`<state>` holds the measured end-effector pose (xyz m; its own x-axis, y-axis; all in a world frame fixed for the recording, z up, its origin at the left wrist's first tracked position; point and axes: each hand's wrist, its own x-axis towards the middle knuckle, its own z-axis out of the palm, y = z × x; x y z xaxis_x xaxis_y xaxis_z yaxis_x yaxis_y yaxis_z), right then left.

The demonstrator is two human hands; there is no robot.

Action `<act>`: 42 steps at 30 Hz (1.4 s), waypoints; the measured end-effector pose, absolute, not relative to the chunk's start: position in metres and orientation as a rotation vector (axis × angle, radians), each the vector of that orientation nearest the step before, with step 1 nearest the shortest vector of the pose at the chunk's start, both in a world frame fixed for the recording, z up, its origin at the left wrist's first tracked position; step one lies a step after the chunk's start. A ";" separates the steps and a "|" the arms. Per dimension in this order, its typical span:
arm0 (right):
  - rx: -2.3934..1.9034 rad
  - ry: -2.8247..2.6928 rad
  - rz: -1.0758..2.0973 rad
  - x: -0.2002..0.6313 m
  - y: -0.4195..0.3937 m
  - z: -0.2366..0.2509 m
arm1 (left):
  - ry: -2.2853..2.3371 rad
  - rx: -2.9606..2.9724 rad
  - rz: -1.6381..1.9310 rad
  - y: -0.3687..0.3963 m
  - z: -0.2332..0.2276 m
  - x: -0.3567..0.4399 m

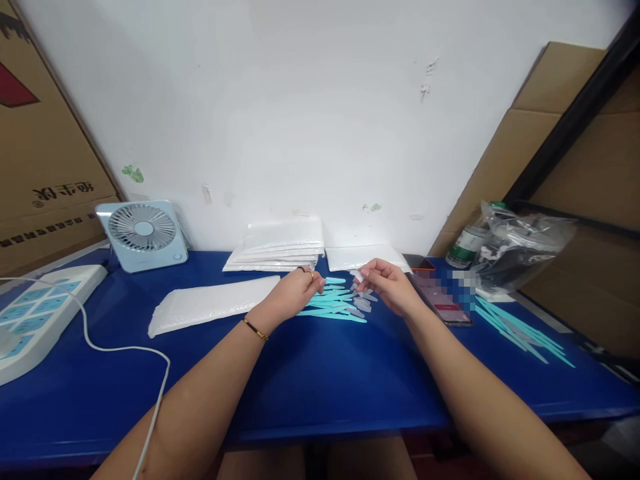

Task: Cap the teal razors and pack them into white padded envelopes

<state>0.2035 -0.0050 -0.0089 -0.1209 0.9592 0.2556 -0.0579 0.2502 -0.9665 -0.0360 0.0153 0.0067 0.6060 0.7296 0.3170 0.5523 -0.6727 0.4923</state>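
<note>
Our left hand [293, 293] pinches a thin, light teal stick [330, 303]; our right hand [387, 285] nips a small clear cap [358, 275] — slippery, so we hold them at the ends.

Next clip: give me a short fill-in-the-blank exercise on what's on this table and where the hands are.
1. Both hands, left hand and right hand, are at a pile of flat sticks coloured ____.
2. The small fan stands to the ____ of the left hand.
3. The table has a ____ top.
4. A stack of white padded bags lies against the ____.

Missing words: teal; left; blue; wall
</note>
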 end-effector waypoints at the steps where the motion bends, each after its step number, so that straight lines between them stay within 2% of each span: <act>1: -0.915 -1.389 1.107 0.202 -0.006 -0.009 | 1.037 2.501 0.726 0.015 0.006 -0.036; 7: -0.946 -1.438 1.001 0.193 -0.011 -0.007 | 1.069 2.478 0.742 0.014 0.003 -0.035; 16: -0.967 -1.533 1.058 0.175 -0.016 -0.009 | 1.027 2.467 0.725 0.007 0.001 -0.029; 22: -1.080 -1.377 0.847 0.204 0.010 -0.019 | 1.250 2.561 0.998 0.001 -0.006 -0.017; 24: -1.150 -1.327 0.777 0.219 0.023 -0.026 | 1.233 2.610 0.831 0.001 -0.013 -0.015; 28: -1.298 -1.347 0.809 0.232 0.040 -0.040 | 1.230 2.614 0.272 0.000 -0.030 -0.013; 31: -1.377 -1.411 0.823 0.228 0.046 -0.050 | 1.192 2.622 0.090 -0.008 -0.033 -0.011; 34: -1.501 -1.567 0.728 0.225 0.048 -0.054 | 1.146 2.646 0.042 -0.022 -0.029 -0.008; 36: -1.590 -1.695 0.543 0.226 0.047 -0.051 | 1.132 2.648 0.052 -0.027 -0.026 -0.006; 39: -1.657 -1.830 0.272 0.230 0.040 -0.039 | 1.161 2.630 0.183 -0.021 -0.022 -0.007; 42: -1.742 -1.936 0.215 0.231 0.030 -0.030 | 1.333 2.576 0.367 -0.002 -0.020 -0.012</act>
<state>0.2307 0.0296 -0.0299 -0.0355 0.9619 0.2710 0.8789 0.1591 -0.4497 -0.0123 -0.0021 -0.0199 0.5581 0.8211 0.1195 0.7668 -0.5654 0.3040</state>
